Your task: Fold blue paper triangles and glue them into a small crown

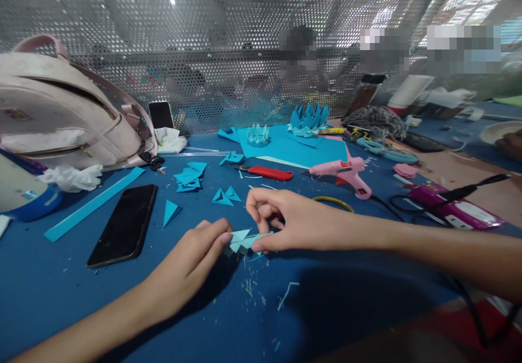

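Observation:
Between my two hands is a light-blue folded paper piece (241, 239) with pointed triangular parts, held just above the blue table. My left hand (199, 251) pinches its left end between thumb and fingers. On its right end, the thumb and bent fingers of my right hand (281, 220) close on the paper; the fingertips partly hide it. Beyond my hands lie small folded blue triangles (223, 196), a stack of blue paper pieces (190, 177) and a single triangle (170, 212). A red utility knife (269, 173) rests behind my right hand.
A pink glue gun (340, 171) lies right of the knife, its cord running to a purple power strip (457, 206). Left are a black phone (124, 224), a blue paper strip (93, 205) and a pale backpack (65, 107). Paper crowns (258, 135) stand on blue sheets (281, 153) by the perforated metal wall.

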The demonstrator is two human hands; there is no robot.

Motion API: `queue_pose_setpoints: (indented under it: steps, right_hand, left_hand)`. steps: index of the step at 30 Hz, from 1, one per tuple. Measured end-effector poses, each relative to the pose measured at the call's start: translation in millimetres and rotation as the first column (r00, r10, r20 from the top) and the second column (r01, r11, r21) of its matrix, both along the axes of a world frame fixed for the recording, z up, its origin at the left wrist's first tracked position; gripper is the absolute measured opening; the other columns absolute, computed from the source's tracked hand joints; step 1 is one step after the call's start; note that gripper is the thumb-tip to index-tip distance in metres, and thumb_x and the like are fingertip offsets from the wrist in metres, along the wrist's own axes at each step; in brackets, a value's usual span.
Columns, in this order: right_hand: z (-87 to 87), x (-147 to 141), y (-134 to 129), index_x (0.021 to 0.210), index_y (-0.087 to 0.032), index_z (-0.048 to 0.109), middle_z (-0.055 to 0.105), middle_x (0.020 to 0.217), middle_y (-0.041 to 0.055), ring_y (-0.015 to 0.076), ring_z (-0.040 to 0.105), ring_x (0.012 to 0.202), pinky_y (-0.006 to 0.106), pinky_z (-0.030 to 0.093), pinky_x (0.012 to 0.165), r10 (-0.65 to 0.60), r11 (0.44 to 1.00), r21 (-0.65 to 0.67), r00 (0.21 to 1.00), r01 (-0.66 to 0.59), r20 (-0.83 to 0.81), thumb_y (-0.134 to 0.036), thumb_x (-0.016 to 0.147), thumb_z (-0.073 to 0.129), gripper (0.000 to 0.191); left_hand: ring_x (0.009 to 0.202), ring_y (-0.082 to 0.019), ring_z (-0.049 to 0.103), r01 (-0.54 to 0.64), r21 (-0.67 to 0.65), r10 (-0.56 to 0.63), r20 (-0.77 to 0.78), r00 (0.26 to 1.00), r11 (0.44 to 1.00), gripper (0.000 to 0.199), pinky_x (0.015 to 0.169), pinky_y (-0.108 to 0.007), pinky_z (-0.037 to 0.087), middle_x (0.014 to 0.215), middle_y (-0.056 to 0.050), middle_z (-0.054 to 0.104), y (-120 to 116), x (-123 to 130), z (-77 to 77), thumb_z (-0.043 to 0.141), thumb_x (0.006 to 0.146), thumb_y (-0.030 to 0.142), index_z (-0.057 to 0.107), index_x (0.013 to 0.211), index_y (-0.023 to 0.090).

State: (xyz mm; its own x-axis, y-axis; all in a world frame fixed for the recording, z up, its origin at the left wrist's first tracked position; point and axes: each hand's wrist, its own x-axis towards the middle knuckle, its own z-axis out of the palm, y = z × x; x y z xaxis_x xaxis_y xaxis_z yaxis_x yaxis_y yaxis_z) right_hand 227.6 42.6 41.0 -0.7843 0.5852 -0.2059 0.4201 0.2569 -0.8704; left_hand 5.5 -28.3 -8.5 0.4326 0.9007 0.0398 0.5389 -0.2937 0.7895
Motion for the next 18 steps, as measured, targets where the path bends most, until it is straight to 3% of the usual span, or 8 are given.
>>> queue_pose_setpoints:
  steps: [4, 11, 18]
  right_hand:
    - [3.2, -0.9, 0.2, 0.088, -0.022, 0.044, 0.062, 0.074, -0.0055, 0.0096, 0.056, 0.062, 0.021, 0.041, 0.056, -0.001, 0.999, 0.047, 1.0, -0.001, 0.023, -0.026, 0.078, 0.077, 0.034]
    - [5.4, -3.2, 1.4, 0.087, -0.021, 0.043, 0.064, 0.072, -0.0063, 0.0089, 0.056, 0.062, 0.02, 0.038, 0.056, -0.012, 1.0, 0.015, 0.999, 0.012, 0.033, -0.024, 0.079, 0.076, 0.034]
    - [-2.8, -1.6, 4.6, 0.089, -0.02, 0.046, 0.062, 0.077, -0.0042, 0.0083, 0.056, 0.065, 0.02, 0.038, 0.057, -0.053, 0.998, -0.051, 0.995, 0.048, -0.087, -0.032, 0.082, 0.074, 0.032]
  left_hand:
    - [0.072, -0.018, 0.046, 0.012, -0.003, -0.012, -0.009, 1.0, 1.0, 0.038, 0.068, -0.029, 0.034, 0.076, 0.002, 0.048, 0.5, -0.2, 0.4, 0.026, 0.106, 0.045, 0.047, 0.084, 0.022]
    - [0.072, -0.017, 0.045, 0.02, 0.019, -0.019, -0.038, 0.999, 1.0, 0.036, 0.068, -0.029, 0.032, 0.075, 0.003, 0.047, -1.0, 0.0, 0.7, 0.025, 0.106, 0.041, 0.046, 0.085, 0.022]
    - [0.068, -0.016, 0.043, -0.011, 0.013, 0.011, -0.006, 1.0, 1.0, 0.035, 0.064, -0.028, 0.032, 0.071, 0.004, 0.043, 2.2, -0.2, -1.6, 0.027, 0.105, 0.042, 0.042, 0.081, 0.022]
